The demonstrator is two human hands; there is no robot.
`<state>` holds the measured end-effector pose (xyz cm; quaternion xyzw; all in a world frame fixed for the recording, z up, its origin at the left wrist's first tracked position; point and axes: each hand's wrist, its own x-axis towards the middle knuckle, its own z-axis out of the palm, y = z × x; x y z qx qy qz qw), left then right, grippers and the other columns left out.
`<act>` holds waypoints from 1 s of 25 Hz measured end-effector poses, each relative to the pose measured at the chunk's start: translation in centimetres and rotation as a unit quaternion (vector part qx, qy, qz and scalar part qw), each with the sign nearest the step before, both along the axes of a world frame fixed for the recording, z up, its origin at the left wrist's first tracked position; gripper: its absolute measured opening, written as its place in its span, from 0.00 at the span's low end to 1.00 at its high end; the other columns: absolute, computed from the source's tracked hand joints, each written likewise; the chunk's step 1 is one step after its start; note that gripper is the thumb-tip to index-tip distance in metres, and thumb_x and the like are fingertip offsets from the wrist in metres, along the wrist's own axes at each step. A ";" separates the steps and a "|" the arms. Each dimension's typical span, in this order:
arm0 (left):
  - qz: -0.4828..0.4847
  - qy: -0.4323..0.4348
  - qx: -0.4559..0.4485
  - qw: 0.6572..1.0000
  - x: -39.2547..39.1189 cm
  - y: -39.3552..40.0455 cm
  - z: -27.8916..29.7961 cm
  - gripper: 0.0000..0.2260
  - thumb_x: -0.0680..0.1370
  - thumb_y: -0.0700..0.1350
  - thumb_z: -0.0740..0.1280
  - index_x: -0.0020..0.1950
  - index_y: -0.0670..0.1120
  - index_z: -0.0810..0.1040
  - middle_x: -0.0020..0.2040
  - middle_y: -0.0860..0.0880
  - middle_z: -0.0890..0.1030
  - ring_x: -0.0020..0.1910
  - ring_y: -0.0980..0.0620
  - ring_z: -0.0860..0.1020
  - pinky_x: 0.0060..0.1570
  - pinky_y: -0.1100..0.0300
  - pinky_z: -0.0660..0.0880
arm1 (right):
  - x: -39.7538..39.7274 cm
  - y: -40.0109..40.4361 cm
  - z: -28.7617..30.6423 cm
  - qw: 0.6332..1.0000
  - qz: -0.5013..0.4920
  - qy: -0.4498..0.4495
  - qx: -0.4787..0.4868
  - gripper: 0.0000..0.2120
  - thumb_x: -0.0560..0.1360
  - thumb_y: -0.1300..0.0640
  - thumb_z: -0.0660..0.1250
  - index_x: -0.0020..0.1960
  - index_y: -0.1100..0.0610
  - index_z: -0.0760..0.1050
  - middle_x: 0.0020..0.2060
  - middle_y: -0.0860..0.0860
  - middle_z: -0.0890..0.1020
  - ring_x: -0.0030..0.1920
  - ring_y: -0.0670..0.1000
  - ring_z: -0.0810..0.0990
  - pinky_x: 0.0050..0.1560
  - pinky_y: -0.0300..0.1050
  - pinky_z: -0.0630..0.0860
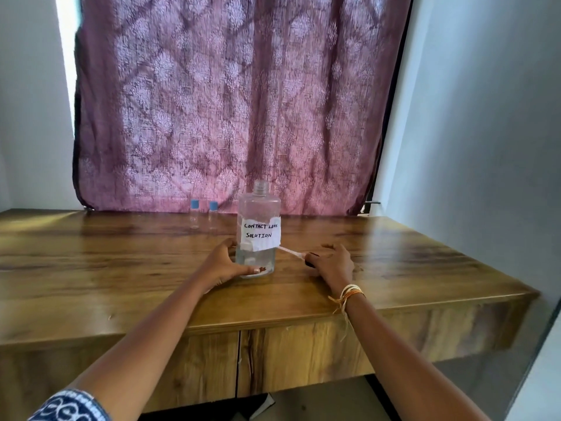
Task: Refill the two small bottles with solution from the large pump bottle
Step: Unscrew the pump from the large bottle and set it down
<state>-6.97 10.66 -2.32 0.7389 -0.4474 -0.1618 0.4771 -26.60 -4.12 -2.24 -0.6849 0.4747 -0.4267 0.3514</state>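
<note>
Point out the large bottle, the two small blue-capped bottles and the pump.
large bottle (258, 208): head view, clear upper body above the label.
small bottles (194, 218): head view, left one's body.
pump (291, 253): head view, white tube beside the right hand (334, 264).

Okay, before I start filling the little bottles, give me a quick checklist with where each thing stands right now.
1. Large bottle open: ok, neck bare, pump out.
2. Large bottle steadied: ok, left hand grips its base on the table.
3. Pump out of the way: ok, under the right hand, tube lying towards the bottle.
4. Small bottles uncapped: not ok, both blue caps on.
5. Small bottles within reach: not ok, far back by the curtain.
6. Solution level: cannot tell.
</note>
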 end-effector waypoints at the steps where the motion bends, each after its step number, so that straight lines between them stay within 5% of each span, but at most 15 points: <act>1: 0.003 -0.006 0.000 1.000 0.0 -0.1 -0.1 0.41 0.62 0.47 0.81 0.71 0.44 0.66 0.68 0.45 0.74 0.65 0.45 0.74 0.61 0.51 0.75 | -0.4 0.2 0.1 0.998 0.026 0.047 -0.027 0.21 0.63 0.48 0.79 0.52 0.55 0.79 0.45 0.47 0.78 0.52 0.51 0.78 0.52 0.45 0.76; 9: 0.067 -0.023 -0.046 0.996 -1.2 -0.9 -0.4 0.30 0.61 0.45 0.81 0.60 0.44 0.78 0.57 0.47 0.83 0.52 0.50 0.81 0.54 0.55 0.77 | -2.4 -0.3 -0.2 0.977 0.123 0.157 -0.079 0.13 0.63 0.50 0.80 0.43 0.53 0.82 0.38 0.45 0.82 0.38 0.40 0.76 0.34 0.28 0.67; 18: 0.049 0.018 -0.066 0.996 -7.2 -7.0 0.5 0.24 0.63 0.45 0.80 0.57 0.44 0.79 0.54 0.46 0.84 0.45 0.53 0.79 0.42 0.64 0.74 | -7.7 -5.7 -0.3 0.994 -0.021 0.075 -0.080 0.18 0.61 0.58 0.81 0.48 0.59 0.82 0.43 0.54 0.85 0.46 0.54 0.82 0.50 0.49 0.80; 25: 0.020 0.035 -0.063 0.997 -11.2 -12.9 0.8 0.22 0.66 0.42 0.79 0.57 0.42 0.79 0.55 0.46 0.83 0.42 0.54 0.78 0.37 0.66 0.72 | -11.4 -8.2 -0.4 0.994 -0.043 0.084 -0.055 0.15 0.62 0.58 0.80 0.46 0.55 0.80 0.44 0.52 0.84 0.46 0.51 0.80 0.47 0.40 0.73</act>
